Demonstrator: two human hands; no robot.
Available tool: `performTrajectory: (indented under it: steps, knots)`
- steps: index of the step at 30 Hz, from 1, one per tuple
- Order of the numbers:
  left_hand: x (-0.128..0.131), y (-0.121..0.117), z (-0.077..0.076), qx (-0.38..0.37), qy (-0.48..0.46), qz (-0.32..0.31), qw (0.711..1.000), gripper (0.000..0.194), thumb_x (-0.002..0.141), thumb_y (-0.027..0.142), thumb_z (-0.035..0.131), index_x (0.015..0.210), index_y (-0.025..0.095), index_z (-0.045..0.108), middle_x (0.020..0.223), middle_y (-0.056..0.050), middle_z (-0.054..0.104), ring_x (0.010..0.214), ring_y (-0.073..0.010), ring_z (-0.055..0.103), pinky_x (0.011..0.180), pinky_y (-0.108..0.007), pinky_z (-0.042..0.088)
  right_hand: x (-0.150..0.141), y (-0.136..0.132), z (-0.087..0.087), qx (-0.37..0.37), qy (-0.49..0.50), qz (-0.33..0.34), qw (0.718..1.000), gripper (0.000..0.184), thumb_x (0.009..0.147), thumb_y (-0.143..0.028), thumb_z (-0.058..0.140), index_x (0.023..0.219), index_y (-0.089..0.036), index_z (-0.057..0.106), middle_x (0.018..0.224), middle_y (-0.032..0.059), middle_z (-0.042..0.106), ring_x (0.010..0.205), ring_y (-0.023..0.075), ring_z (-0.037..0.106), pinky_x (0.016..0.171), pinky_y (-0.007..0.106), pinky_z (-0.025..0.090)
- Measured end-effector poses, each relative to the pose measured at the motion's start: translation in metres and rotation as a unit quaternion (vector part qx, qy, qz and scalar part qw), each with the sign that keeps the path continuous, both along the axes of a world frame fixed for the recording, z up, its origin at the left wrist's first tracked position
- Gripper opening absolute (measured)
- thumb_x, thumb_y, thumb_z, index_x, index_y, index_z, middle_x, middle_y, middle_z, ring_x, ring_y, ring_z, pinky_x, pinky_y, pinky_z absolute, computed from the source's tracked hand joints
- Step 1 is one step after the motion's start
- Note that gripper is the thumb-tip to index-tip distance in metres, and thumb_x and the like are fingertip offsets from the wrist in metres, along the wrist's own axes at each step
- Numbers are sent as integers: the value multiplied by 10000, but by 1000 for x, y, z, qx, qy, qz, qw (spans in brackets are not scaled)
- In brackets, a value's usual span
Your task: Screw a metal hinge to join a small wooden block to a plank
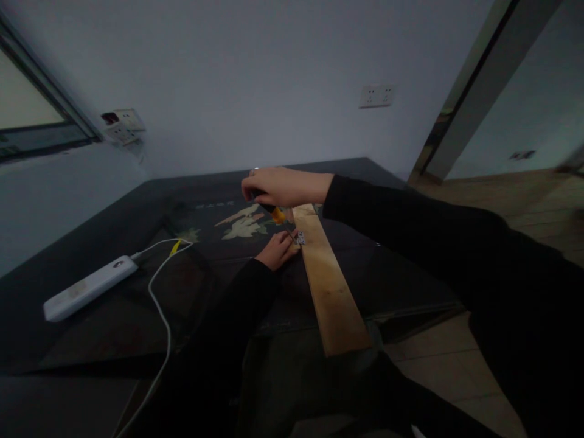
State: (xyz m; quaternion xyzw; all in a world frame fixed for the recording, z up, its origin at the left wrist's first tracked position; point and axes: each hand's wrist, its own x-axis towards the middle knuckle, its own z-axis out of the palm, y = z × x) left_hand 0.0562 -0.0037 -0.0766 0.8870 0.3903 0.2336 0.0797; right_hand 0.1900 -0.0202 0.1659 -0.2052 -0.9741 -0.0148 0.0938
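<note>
My right hand [278, 185] is closed round the black and yellow handle of a screwdriver [272, 210], whose tip points down at a small metal hinge [301, 238] on a long wooden plank [329, 281]. My left hand [277, 249] rests on the dark table [114, 328] at the plank's left edge, its fingers pinched together right by the hinge. What those fingers hold is too small to make out. Both arms are in black sleeves.
A white power strip [86, 287] with a white cable [160, 304] lies at the table's left. Wall sockets [376, 95] sit on the far wall. A painted panel [241, 224] shows under the glass top. Wooden floor [515, 194] and a doorway frame are at right.
</note>
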Motion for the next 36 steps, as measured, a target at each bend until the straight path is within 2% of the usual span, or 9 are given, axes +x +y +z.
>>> performTrajectory:
  steps: [5, 8, 11, 13, 19, 25, 27, 32, 36]
  knots:
    - [0, -3, 4, 1, 8, -2, 1000, 613, 927, 425, 439, 1470, 168, 315, 1373, -181, 427, 1278, -303, 412, 1088, -502, 348, -3, -3, 9, -76, -40, 49, 995, 325, 848, -58, 489, 1132, -135, 628, 1086, 92, 660, 910, 151, 573, 748, 265, 396]
    - [0, -3, 3, 1, 7, 1, 1000, 611, 923, 417, 450, 1473, 190, 308, 1357, -174, 447, 1271, -300, 422, 1075, -513, 361, -3, -8, 10, -13, -28, 1, 1000, 201, 871, -235, 581, 1029, -149, 671, 985, 84, 681, 863, 167, 591, 709, 275, 376]
    - [1, -2, 2, 5, 6, 0, 1000, 603, 919, 402, 465, 1471, 219, 308, 1341, -166, 467, 1262, -296, 435, 1065, -526, 371, -2, -11, 3, 75, 6, -66, 995, 303, 887, -426, 563, 980, -160, 675, 1001, 110, 671, 898, 206, 602, 695, 284, 365]
    - [1, -1, 2, 7, 4, -1, 1000, 604, 915, 394, 477, 1469, 218, 314, 1352, -171, 462, 1266, -298, 434, 1061, -526, 376, -3, -10, 0, 81, 5, -75, 994, 363, 915, -466, 498, 1029, -158, 655, 1051, 128, 657, 908, 212, 600, 687, 281, 368]
    - [1, -3, 3, 0, 6, 1, 1000, 627, 904, 389, 498, 1462, 157, 332, 1360, -198, 447, 1270, -309, 436, 1076, -507, 370, -8, -9, 4, -19, -24, 16, 999, 241, 920, -166, 482, 1119, -123, 612, 1082, 113, 664, 865, 148, 583, 701, 251, 372]
    - [2, -3, 4, 1, 7, 10, 1000, 608, 906, 382, 494, 1453, 159, 347, 1392, -193, 424, 1311, -315, 403, 1089, -514, 355, -6, -13, -10, 109, 31, -55, 992, 344, 943, -441, 446, 1025, -180, 655, 1087, 130, 641, 836, 198, 603, 615, 267, 326]
    - [2, -2, 4, 2, 10, 6, 1000, 609, 907, 377, 492, 1456, 166, 337, 1398, -191, 419, 1312, -316, 400, 1087, -526, 351, -7, -14, -10, 90, 25, -47, 995, 380, 966, -434, 385, 1078, -173, 636, 1123, 143, 619, 834, 193, 598, 618, 267, 343]
    - [2, -2, 2, 5, 4, 9, 1000, 618, 907, 378, 494, 1460, 157, 330, 1354, -188, 446, 1265, -304, 435, 1084, -513, 360, -8, -15, 1, -43, -19, 36, 998, 263, 918, -127, 453, 1118, -135, 624, 1087, 106, 652, 878, 146, 580, 716, 249, 381]
    - [2, -2, 1, 6, 7, 11, 1000, 612, 901, 374, 509, 1444, 137, 359, 1345, -200, 450, 1272, -312, 430, 1088, -510, 359, -6, -16, -5, 52, 19, -12, 998, 225, 926, -315, 517, 1018, -171, 663, 1048, 97, 660, 844, 170, 595, 656, 262, 347]
